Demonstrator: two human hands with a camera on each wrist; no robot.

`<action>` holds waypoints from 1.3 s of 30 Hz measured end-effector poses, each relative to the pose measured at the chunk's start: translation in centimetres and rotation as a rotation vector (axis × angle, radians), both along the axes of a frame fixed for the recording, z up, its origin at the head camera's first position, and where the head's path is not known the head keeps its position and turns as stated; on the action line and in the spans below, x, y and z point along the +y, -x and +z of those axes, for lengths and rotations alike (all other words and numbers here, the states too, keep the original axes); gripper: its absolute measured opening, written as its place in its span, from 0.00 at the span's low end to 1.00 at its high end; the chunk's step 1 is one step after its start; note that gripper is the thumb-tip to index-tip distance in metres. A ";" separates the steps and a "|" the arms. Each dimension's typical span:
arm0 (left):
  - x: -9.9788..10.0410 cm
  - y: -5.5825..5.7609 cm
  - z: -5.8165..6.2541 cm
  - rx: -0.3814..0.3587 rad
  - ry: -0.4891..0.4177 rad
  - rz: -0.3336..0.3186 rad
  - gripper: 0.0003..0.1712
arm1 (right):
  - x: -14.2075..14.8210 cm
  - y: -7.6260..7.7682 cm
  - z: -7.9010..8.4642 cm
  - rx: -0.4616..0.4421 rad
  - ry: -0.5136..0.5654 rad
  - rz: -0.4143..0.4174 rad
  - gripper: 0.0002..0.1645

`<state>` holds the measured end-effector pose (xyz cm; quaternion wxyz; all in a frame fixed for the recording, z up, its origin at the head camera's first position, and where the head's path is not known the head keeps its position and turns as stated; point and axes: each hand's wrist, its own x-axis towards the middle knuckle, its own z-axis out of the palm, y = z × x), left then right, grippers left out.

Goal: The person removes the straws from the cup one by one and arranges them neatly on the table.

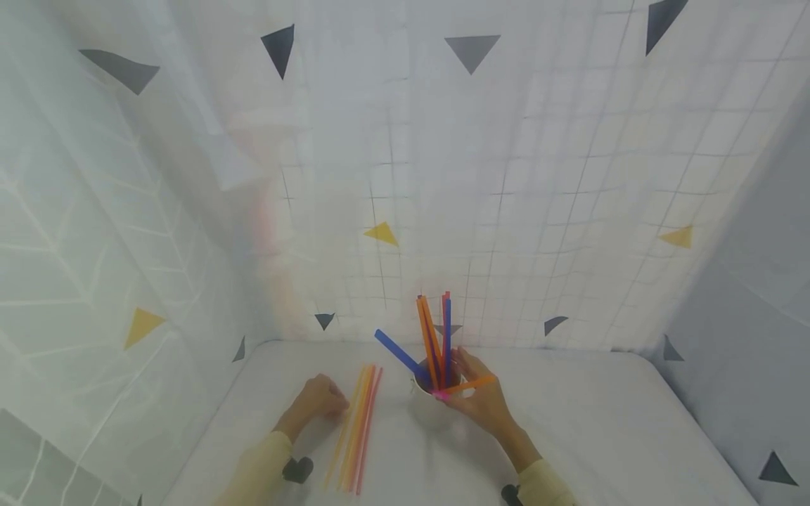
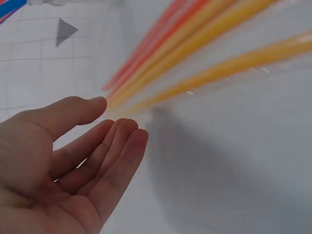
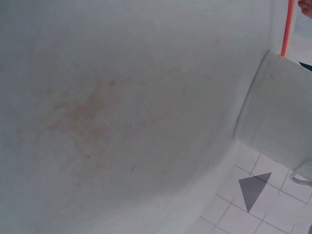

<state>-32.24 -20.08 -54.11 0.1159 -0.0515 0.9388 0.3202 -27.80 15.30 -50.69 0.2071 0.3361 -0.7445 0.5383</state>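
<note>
Firstly, cup (image 1: 429,413): white and upright on the counter (image 1: 601,422); what shows of its wall is plain, and any lettering is too blurred to read.
Cup handle (image 3: 294,178): juts from the side of the cup, seen at the edge of the right wrist view.
Standing straws (image 1: 427,337): orange, red and blue, inside the cup, their long axes nearly vertical and their upper ends pointing up above its rim.
Leaning blue straw (image 1: 399,353): also in the cup, strongly tilted, its upper end pointing up and out to the left of the cup.
Low orange straw (image 1: 468,385): runs from the front rim of the cup toward its right, long axis close to level, across the right hand.
Pink piece (image 1: 441,395): at the front rim of the cup, beside the thumb; too small to tell its shape.
Right hand (image 1: 481,400): at the right side of the cup, fingers and thumb curved round it, gripping it; whether they also hold the low orange straw, one cannot tell.
Loose straws (image 1: 360,429): yellow, orange, red and pink, lying left of the cup, long axes running away from the person, far ends slanting slightly rightward.
Left hand (image 1: 319,397): left of the cup, the loose straws between; fingers lightly bent, a narrow gap to the thumb.
Backdrop (image 1: 481,183): behind the cup, printed with grid lines and grey and yellow triangles.
</note>
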 end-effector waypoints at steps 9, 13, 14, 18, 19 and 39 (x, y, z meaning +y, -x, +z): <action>1.9 1.1 2.1 0.131 -0.194 -0.115 0.11 | 0.2 0.2 -0.2 0.001 0.006 0.006 0.55; 3.6 1.1 1.7 0.224 -0.277 -0.208 0.13 | 0.3 0.6 -0.8 0.025 0.018 0.017 0.56; 4.1 1.1 1.5 0.238 -0.290 -0.220 0.14 | 0.3 0.8 -1.0 0.033 0.022 0.020 0.56; 5.9 0.9 0.7 0.262 -0.355 -0.211 0.18 | 0.5 1.6 -2.3 0.052 0.018 0.017 0.57; 6.3 0.8 0.6 0.269 -0.383 -0.213 0.20 | 0.5 1.8 -2.6 0.051 0.012 0.012 0.57; 11.3 1.0 -1.6 0.296 -0.618 -0.329 0.49 | 0.6 2.3 -3.7 -0.032 0.024 0.026 0.56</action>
